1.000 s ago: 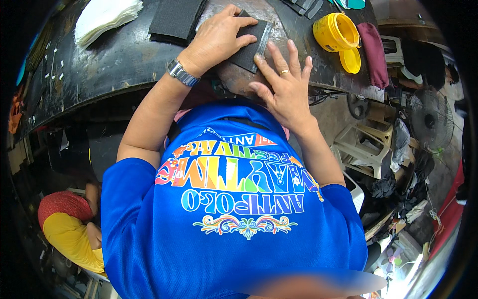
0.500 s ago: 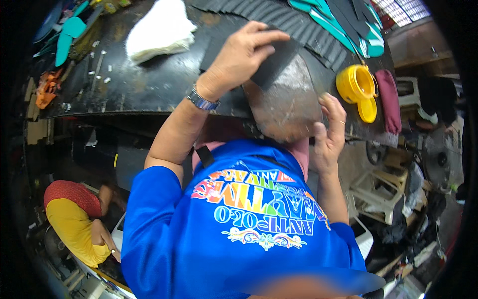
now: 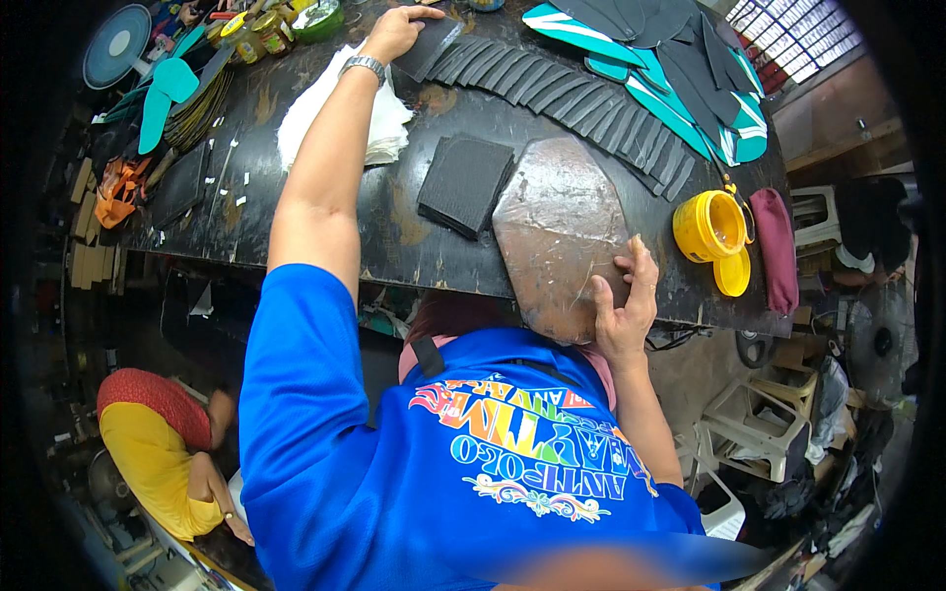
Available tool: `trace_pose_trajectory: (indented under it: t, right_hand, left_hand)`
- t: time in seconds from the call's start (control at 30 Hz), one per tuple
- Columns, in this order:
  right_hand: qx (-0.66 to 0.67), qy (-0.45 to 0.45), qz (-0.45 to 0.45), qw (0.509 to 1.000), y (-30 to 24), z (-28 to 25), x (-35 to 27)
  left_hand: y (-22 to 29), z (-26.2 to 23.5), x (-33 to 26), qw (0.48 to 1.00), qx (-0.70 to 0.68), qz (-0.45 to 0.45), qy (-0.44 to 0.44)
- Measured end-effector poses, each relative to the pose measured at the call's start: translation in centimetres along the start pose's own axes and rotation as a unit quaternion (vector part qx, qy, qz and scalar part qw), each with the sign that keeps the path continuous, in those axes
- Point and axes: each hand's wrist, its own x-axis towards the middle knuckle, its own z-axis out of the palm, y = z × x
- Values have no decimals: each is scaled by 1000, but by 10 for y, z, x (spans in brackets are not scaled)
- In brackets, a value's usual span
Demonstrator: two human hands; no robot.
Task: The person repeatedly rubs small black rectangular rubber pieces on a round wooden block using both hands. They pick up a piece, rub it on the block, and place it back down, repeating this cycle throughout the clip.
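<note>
My left hand (image 3: 396,32) reaches to the far side of the table, its fingers at the top edge of a black sheet piece (image 3: 430,49), which they seem to grip. This piece lies at the left end of a curved row of overlapping black pieces (image 3: 552,87). My right hand (image 3: 627,307) is open, fingers apart and curled, beside the right edge of a worn brown board (image 3: 560,236). That board leans over the near table edge towards my lap. Left of it sits a small stack of black sheet pieces (image 3: 465,183).
A white cloth stack (image 3: 340,123) lies beyond my left forearm. Right of the board stand an open yellow tub (image 3: 698,229) and a maroon roll (image 3: 775,251). Teal and black cutouts (image 3: 680,74) pile at the far right. Another person (image 3: 158,443) bends low at the left.
My left hand has moved from above the board to the far left end of the row, with a black piece. The small black stack is uncovered. My right hand has shifted slightly lower.
</note>
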Motion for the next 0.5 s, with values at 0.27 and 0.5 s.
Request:
trace_pose_trajectory:
  t: [0.27, 0.5]
  right_hand:
    - [-22, -14, 11, 1000, -2, 0, 1]
    - [-10, -8, 5, 1000, -2, 0, 3]
  left_hand:
    - [-20, 35, 12, 997, 72, -7, 18]
    - [25, 32, -8, 972, 165, 68, 153]
